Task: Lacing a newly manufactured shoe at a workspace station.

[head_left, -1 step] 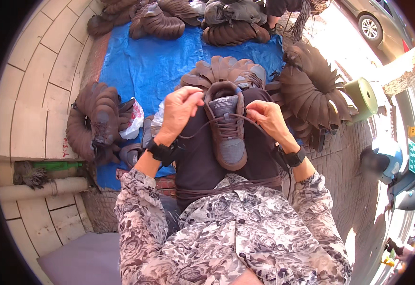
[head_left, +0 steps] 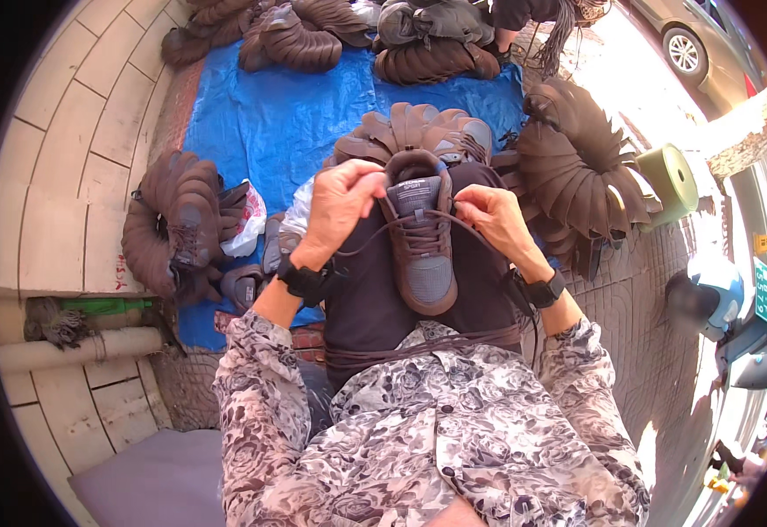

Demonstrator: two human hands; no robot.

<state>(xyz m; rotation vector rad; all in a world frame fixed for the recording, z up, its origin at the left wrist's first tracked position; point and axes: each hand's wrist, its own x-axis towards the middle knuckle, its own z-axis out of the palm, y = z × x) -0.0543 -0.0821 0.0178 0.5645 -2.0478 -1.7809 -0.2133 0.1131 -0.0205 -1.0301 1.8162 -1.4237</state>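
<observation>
A brown and grey lace-up shoe (head_left: pixel 426 277) rests on my dark-trousered lap, toe toward me, its tongue standing up. A brown shoelace (head_left: pixel 467 226) crosses its front and trails out on both sides. My left hand (head_left: pixel 344 204) is beside the shoe's left collar, thumb and fingers closed together; what they hold, if anything, cannot be made out. On the other side my right hand (head_left: pixel 493 215) pinches a small dark tip that looks like the lace's end, close to the shoe's edge. More brown laces (head_left: pixel 419 350) lie in a bundle across my lap.
Just beyond my knees lies a fan of similar shoes (head_left: pixel 410 127). Coiled rows of shoes stand at left (head_left: pixel 173 228) and right (head_left: pixel 581 167), on and around a blue tarp (head_left: pixel 269 123). A green roll (head_left: pixel 669 184) is at right. Someone's arm (head_left: pixel 505 37) shows at the top.
My left hand has shifted slightly right, closer to the shoe's collar, with its fingers curling in more. The right hand and the shoe have stayed put.
</observation>
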